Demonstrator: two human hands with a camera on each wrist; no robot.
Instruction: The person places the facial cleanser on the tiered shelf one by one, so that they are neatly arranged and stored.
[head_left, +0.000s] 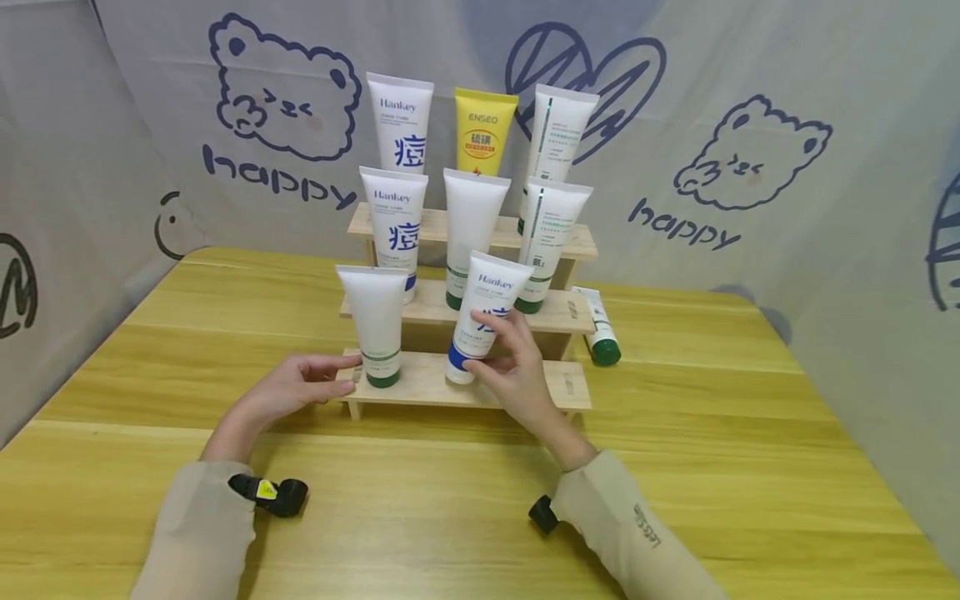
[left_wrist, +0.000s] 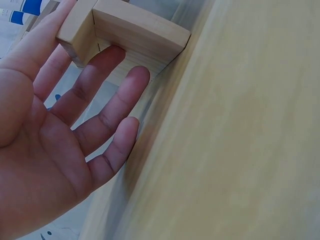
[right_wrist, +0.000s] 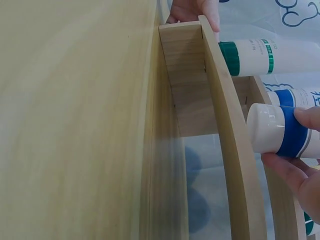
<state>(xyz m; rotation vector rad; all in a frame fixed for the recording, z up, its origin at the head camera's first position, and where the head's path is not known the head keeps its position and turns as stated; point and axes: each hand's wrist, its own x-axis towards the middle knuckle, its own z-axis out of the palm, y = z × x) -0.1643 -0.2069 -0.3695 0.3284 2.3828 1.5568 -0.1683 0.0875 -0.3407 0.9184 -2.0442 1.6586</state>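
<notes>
My right hand (head_left: 519,373) pinches a white Hankey tube (head_left: 491,287) with a blue band, thumb low near the band and fingers on its right side. Tilted to the right, the tube has its white cap (right_wrist: 265,128) right at the bottom step of a three-tier wooden stand (head_left: 427,387). My left hand (head_left: 288,387) grips the left end of that step, thumb and forefinger at its edge; the other fingers (left_wrist: 112,107) reach loosely below. Beside it, a white tube with a green cap (head_left: 378,325) stands on the bottom step.
The middle step carries another Hankey tube (head_left: 393,221), a plain white tube (head_left: 476,221) and a green-capped tube (head_left: 553,242). A yellow ENSEO tube (head_left: 483,125) stands between two white tubes on top. One more green-capped tube (head_left: 602,329) lies on the table (head_left: 697,417), right of the stand.
</notes>
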